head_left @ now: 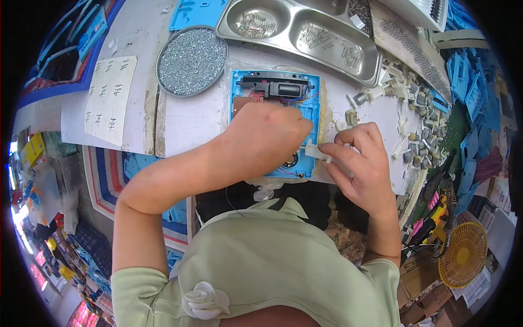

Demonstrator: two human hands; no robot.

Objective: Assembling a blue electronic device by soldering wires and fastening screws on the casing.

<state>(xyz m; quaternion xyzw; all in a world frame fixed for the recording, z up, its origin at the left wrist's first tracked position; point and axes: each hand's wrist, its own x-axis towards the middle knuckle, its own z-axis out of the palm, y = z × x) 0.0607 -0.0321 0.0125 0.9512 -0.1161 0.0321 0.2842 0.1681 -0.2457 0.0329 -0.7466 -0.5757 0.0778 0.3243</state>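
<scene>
A blue plastic casing (312, 117) lies open on the white worktop, with a black module (289, 89), thin red wires and a brown circuit board (243, 103) inside it. My left hand (267, 133) is closed over the casing's middle and covers much of it. Its fingertips are hidden, so what it holds does not show. At the casing's right edge, my right hand (357, 161) pinches a small white plastic piece (315, 151) between thumb and fingers. Part of a round speaker-like part (292, 161) shows below my left hand.
A round tray of small screws (192, 61) stands left of the casing. Behind is a metal compartment tray (297, 52) with small metal parts. Many loose white and grey pieces (417, 131) lie to the right. A marked paper sheet (111, 98) rests at left; a yellow fan (463, 255) is at lower right.
</scene>
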